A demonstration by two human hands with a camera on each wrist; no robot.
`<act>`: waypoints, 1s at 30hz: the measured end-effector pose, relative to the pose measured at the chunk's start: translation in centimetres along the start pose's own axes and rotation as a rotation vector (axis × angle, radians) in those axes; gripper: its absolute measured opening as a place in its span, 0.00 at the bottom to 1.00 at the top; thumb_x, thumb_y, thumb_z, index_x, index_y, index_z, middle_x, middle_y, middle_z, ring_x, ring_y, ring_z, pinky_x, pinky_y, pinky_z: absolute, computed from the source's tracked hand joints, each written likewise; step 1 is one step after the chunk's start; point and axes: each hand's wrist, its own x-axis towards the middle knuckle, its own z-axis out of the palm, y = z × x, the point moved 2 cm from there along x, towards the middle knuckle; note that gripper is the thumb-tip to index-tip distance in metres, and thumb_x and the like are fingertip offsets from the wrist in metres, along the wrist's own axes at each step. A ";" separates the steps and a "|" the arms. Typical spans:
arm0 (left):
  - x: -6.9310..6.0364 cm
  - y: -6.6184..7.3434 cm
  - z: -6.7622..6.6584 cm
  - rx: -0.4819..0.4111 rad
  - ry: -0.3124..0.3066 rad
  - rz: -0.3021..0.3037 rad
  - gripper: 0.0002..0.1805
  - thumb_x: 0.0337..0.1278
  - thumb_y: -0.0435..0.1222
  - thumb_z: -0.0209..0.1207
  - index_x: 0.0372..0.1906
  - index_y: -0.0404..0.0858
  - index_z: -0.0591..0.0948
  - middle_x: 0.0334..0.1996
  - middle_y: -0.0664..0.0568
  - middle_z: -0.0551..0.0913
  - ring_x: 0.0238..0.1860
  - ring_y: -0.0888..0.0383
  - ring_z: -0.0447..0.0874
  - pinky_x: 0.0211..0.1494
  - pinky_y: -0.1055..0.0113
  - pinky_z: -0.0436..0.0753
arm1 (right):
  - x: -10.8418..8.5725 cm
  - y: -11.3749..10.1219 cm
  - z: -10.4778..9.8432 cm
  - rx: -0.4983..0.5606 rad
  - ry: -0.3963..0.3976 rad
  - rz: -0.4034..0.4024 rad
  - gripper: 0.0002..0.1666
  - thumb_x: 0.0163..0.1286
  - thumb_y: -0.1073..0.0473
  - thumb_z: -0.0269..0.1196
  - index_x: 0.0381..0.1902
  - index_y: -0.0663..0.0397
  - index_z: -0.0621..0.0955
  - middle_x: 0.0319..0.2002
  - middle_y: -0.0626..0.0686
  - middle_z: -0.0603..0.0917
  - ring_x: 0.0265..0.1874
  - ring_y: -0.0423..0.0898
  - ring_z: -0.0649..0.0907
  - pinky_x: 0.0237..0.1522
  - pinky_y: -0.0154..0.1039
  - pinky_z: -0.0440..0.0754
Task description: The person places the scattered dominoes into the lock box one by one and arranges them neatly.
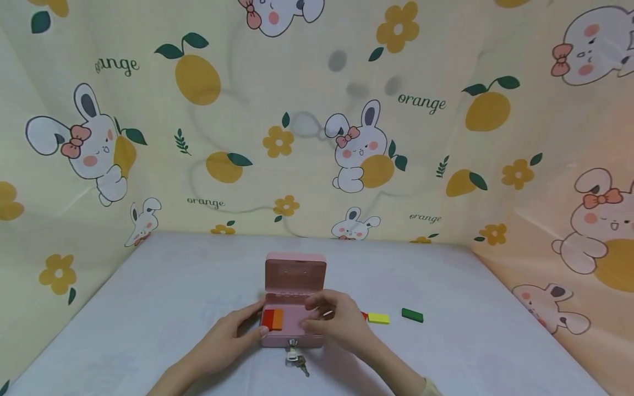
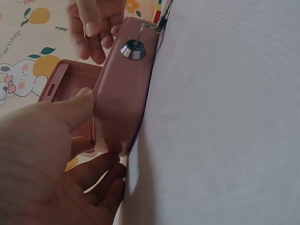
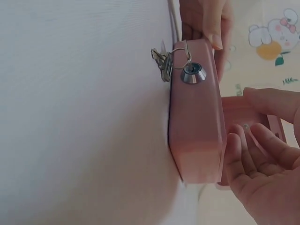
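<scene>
A small pink metal cash box (image 1: pixel 277 341) stands on the table with its lid (image 1: pixel 295 275) raised. At its left side my left hand (image 1: pixel 223 336) holds the box, thumb near the front rim and fingers against the side wall. My right hand (image 1: pixel 342 322) is over the box's right part, its fingers loosely bent; no object shows in them in the right wrist view. A red block (image 1: pixel 268 319) and an orange block (image 1: pixel 278 319) lie side by side inside at the left. From the front lock (image 3: pixel 193 73) hangs a ring with keys (image 1: pixel 300 362).
Right of the box lie a yellow block (image 1: pixel 378 318), a green block (image 1: pixel 412 315) and a red block (image 1: pixel 365 315) partly hidden by my right hand. A white cloth covers the table (image 1: pixel 198 286). Behind it hangs a patterned curtain (image 1: pixel 307 181).
</scene>
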 end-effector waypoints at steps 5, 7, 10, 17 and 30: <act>-0.1 0.0 -0.1 -0.001 0.007 0.008 0.37 0.63 0.53 0.61 0.73 0.42 0.67 0.70 0.48 0.68 0.71 0.42 0.59 0.69 0.40 0.59 | -0.6 0.4 -0.8 0.021 0.020 0.002 0.21 0.55 0.59 0.76 0.45 0.59 0.83 0.42 0.56 0.84 0.37 0.47 0.83 0.40 0.35 0.83; -0.1 0.0 -0.1 -0.001 0.007 0.011 0.37 0.63 0.53 0.61 0.73 0.42 0.67 0.70 0.48 0.68 0.71 0.42 0.59 0.69 0.40 0.59 | -0.9 0.5 -1.2 0.029 0.034 -0.001 0.21 0.54 0.60 0.76 0.45 0.59 0.83 0.41 0.56 0.85 0.37 0.48 0.83 0.41 0.36 0.83; -0.1 0.0 -0.1 -0.003 0.006 0.010 0.37 0.63 0.53 0.61 0.73 0.42 0.67 0.70 0.48 0.68 0.71 0.42 0.59 0.69 0.40 0.60 | -1.3 0.7 -2.1 0.034 0.067 -0.007 0.21 0.54 0.60 0.77 0.45 0.59 0.84 0.41 0.56 0.85 0.37 0.48 0.83 0.41 0.37 0.83; -0.2 0.0 -0.1 -0.003 0.005 0.012 0.37 0.64 0.52 0.61 0.73 0.42 0.67 0.70 0.48 0.68 0.71 0.42 0.59 0.70 0.40 0.59 | -2.2 1.7 -5.2 0.038 0.168 0.048 0.19 0.54 0.61 0.77 0.44 0.56 0.85 0.43 0.57 0.85 0.37 0.49 0.84 0.38 0.38 0.83; -0.1 -0.1 0.0 -0.008 0.001 -0.002 0.37 0.63 0.53 0.61 0.73 0.43 0.67 0.70 0.48 0.68 0.71 0.42 0.59 0.69 0.40 0.60 | -4.5 5.3 -14.4 0.075 0.242 0.164 0.30 0.58 0.56 0.75 0.56 0.61 0.79 0.50 0.59 0.84 0.47 0.49 0.83 0.46 0.36 0.82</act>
